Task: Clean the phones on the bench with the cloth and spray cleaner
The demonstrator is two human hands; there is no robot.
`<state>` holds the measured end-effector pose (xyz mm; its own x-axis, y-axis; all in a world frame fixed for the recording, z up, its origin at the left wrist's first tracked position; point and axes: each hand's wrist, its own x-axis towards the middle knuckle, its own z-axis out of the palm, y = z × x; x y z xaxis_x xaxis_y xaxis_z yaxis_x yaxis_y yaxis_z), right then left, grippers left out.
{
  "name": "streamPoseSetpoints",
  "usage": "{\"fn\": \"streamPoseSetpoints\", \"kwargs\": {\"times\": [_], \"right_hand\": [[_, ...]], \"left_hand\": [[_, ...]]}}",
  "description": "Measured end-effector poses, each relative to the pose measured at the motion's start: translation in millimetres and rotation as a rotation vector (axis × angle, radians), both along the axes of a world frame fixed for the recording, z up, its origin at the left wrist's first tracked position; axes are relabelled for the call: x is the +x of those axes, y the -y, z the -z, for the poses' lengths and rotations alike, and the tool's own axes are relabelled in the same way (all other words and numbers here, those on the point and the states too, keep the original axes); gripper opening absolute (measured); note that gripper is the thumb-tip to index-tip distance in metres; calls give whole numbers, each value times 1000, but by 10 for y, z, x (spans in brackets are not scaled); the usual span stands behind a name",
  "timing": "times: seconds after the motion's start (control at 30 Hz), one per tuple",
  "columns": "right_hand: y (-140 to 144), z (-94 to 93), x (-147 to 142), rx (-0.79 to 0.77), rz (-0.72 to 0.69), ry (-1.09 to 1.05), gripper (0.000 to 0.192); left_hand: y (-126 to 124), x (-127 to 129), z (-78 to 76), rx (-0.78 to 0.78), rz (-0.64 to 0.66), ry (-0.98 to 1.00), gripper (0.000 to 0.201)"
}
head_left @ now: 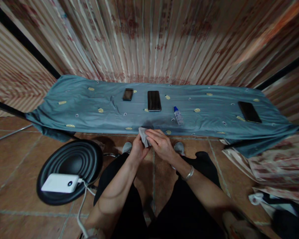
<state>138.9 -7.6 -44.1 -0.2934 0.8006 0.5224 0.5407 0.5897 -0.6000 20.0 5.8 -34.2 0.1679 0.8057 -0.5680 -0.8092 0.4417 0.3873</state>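
Far left, on the tiled floor: a round black stool [69,169] carries a white power bank [60,183] on its seat, with a white cable [81,205] running from the bank's right end down toward the lower edge of the view.

Behind it, a long table draped in a blue-grey cloth [77,106] with small yellow motifs spans the view. On the cloth, left of centre, lies a small dark object [128,94]; its detail cannot be made out. Just to its right lies a black smartphone [154,100], face up, lengthwise to the viewer.

At the front edge of the table, centre: the left hand [137,149] is closed around the lower part of a small grey wiping cloth [144,135], gripping it between fingers and thumb. The right hand [161,143] lies over the same cloth from the right, fingers flat against it, a metal bracelet [188,173] on its wrist. The cloth is held at the table's front edge, clear of the phone.

Right of the phone, a small clear bottle with a blue cap [178,115] lies on the cloth. Far right, a second black smartphone [249,112] lies near the table end, well apart from the hands.
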Motion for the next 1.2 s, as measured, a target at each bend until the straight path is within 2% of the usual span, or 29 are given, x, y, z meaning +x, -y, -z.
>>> {"fn": "streamPoseSetpoints", "kwargs": {"times": [0.2, 0.3, 0.5, 0.77, 0.87, 1.2], "right_hand": [[72, 0, -64, 26, -29, 47, 35], [94, 5, -97, 38, -14, 75, 36], [117, -8, -130, 47, -32, 102, 38], [47, -1, -56, 33, 35, 105, 35], [43, 14, -35, 31, 57, 84, 35], [90, -63, -107, 1, 7, -10, 33]], "left_hand": [[-32, -87, -141, 48, -25, -9, 52], [-10, -72, -132, 52, -7, -17, 56], [31, 4, -49, -1, -44, -27, 54], [-15, -113, -177, 119, -76, -50, 56], [-15, -126, -190, 110, -72, -47, 58], [35, 30, -68, 95, -88, -22, 50]]}}
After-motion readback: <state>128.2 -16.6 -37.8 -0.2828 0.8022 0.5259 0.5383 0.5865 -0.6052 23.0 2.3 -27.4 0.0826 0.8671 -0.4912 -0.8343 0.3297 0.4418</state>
